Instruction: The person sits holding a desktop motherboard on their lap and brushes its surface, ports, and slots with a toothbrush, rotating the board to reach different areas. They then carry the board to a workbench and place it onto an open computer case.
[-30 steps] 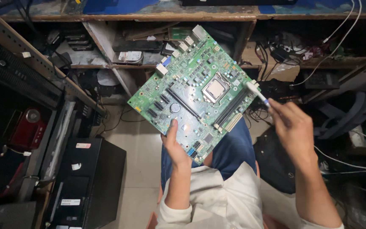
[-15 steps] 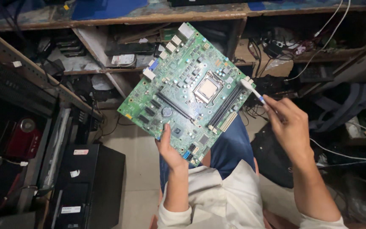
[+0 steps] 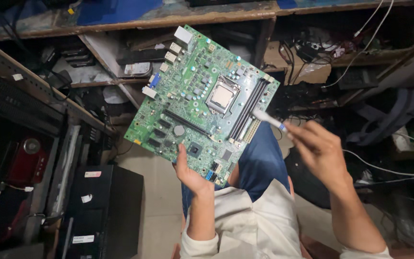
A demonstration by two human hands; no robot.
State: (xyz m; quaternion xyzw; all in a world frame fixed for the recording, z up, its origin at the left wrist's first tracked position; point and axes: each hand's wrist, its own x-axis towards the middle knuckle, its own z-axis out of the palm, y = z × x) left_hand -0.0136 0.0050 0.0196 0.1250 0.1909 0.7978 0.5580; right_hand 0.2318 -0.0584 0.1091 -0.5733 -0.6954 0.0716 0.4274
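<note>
We hold a green computer motherboard [image 3: 202, 98] up in the air over our lap, tilted, with its metal port blocks toward the workbench shelf [image 3: 135, 19] and its processor socket [image 3: 222, 96] facing us. Our left hand [image 3: 190, 175] carries it alone, fingers closed on the lower edge, the thumb lying over the board's face beside a small black chip. Our right hand [image 3: 319, 148] has its fingers pinched together around a small white brush with a blue collar [image 3: 270, 120], whose tip touches the board's right edge beside the long black memory slots [image 3: 250, 109].

The risk we judge greatest is the grip: one hand pinching one edge may let the board pivot or slip if the brush pushes hard, and it would fall toward our blue trousers [image 3: 259, 160] or the floor. Pressing near the socket could also harm fine contacts.

Below left stands a black computer case [image 3: 104, 211]; white cables [image 3: 360, 36] and clutter fill the shelves behind.
</note>
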